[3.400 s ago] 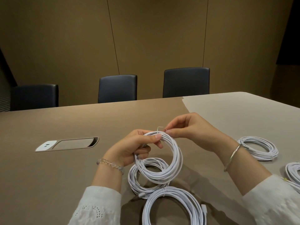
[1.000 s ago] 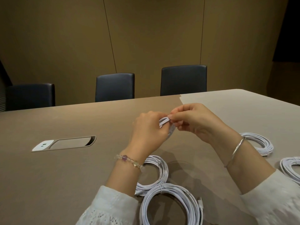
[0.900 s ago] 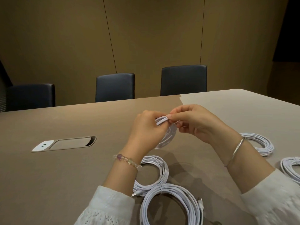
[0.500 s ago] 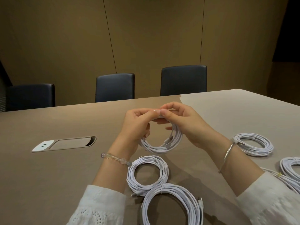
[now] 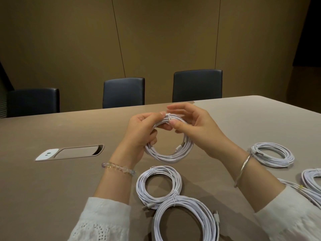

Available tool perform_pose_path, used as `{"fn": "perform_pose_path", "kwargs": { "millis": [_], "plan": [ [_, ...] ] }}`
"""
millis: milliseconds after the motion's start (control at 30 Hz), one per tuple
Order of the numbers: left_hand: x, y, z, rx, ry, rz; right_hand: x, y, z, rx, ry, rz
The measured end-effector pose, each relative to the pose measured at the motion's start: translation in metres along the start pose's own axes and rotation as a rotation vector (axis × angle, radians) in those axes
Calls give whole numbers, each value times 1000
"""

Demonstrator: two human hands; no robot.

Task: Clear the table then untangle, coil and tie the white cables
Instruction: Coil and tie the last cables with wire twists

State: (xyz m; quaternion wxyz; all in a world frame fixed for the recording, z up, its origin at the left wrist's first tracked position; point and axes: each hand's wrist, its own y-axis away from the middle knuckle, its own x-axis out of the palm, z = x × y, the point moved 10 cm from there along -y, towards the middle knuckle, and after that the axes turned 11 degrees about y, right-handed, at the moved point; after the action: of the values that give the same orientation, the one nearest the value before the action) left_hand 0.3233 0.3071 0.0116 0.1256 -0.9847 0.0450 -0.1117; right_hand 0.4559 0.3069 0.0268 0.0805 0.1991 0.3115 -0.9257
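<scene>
Five white cable coils [image 5: 169, 150] are in view, one held in two hands [image 5: 139, 133] and four on one bench [image 5: 52, 188], with three chairs [image 5: 123, 92], one socket panel [image 5: 69, 152] and two bracelets [image 5: 118, 168].

My table [image 5: 60, 188] is a wide tan slab. On it lie two tied white coils [image 5: 159, 185] [image 5: 185, 221] touching near me, a third coil [image 5: 272, 154] to my right, more cable [image 5: 312, 181] at the right edge, and a socket hatch [image 5: 69, 152] at left.
</scene>
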Motion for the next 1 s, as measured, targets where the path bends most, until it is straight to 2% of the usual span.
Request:
{"fn": "perform_pose_path", "kwargs": {
  "millis": [100,267,500,700,833,1000],
  "plan": [
    [0,0,1,-47,-14,47,-9,2,14,-78,226,-95],
    [3,2,-1,-34,-116,106,-13,6,35,-168,438,-111],
    [6,6,-6,19,-263,157,-19,2,29,-110,309,-28],
    [15,13,-11,-5,-281,286,-9,6,20,51,60,191],
    [14,16,-13,-8,-320,287,-8,8,27,37,89,222],
    [12,13,-25,104,-462,223,-17,8,46,-78,311,106]
  ]
}}
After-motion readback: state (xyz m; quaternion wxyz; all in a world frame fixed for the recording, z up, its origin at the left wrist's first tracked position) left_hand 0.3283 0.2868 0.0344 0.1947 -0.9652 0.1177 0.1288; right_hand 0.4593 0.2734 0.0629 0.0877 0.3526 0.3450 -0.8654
